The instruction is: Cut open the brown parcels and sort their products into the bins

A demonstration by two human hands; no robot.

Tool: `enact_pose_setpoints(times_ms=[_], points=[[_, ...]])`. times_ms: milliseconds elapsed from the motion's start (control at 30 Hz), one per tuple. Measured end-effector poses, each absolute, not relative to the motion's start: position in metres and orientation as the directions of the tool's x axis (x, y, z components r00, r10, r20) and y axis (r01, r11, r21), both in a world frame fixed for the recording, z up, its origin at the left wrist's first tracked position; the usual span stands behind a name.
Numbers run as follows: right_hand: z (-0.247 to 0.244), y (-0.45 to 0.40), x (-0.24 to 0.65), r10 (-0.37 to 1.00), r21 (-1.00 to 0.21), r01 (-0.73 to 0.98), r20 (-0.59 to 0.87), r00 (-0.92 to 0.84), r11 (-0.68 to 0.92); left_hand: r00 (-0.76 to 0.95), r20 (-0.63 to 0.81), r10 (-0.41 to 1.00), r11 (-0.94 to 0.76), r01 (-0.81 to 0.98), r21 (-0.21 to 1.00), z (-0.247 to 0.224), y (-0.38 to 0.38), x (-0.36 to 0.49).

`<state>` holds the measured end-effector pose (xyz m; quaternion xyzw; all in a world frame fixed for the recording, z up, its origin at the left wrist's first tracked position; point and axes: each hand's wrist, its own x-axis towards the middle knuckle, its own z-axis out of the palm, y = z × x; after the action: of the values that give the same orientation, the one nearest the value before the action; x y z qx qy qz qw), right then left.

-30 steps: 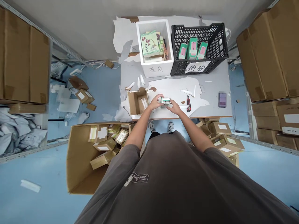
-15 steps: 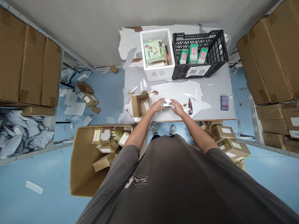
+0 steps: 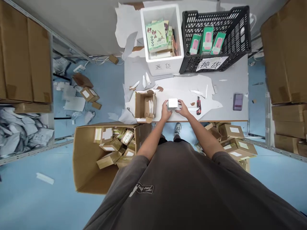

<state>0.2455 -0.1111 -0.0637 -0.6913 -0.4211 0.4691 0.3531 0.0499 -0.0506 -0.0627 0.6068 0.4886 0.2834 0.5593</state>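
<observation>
Between my two hands is a small white box (image 3: 173,103), held over the near part of the table (image 3: 223,95). My left hand (image 3: 165,110) grips its left side, and my right hand (image 3: 183,109) has its fingers curled against the right side. Just left of them stands an open cardboard box (image 3: 140,105) with folded white paper inside. A red and black box cutter (image 3: 199,105) lies to the right of my right hand. Torn white paper covers the tabletop around the hands.
At the back stand a white foam bin (image 3: 165,66) of boxed goods and a black plastic crate (image 3: 220,66) with green and pink packs. A phone (image 3: 238,102) lies at right. Below the table's left edge, a large carton (image 3: 86,159) holds several parcels; more parcels (image 3: 240,148) are piled right.
The small box has been turned in my hands, so a plain white face now points up. My view has shifted closer to the table, and the hands appear slightly farther apart.
</observation>
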Motion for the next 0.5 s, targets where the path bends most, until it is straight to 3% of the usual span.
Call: enact_pose_setpoints(times_ms=[233,367,500], points=[[-0.098,-0.096,0.228,0.884,-0.896,0.053,-0.423,0.199,-0.440,0.361,-0.403,0.841,0.391,0.108,0.914,-0.105,-0.047,0.057],[-0.070,-0.089,0.225,0.898,-0.912,0.055,-0.389,0.208,-0.407,0.371,-0.440,0.817,0.424,0.130,0.896,-0.083,-0.034,0.055],[-0.022,-0.078,0.230,0.933,-0.934,0.145,-0.294,0.206,-0.327,0.374,-0.379,0.846,0.343,0.161,0.925,-0.034,-0.021,0.058]])
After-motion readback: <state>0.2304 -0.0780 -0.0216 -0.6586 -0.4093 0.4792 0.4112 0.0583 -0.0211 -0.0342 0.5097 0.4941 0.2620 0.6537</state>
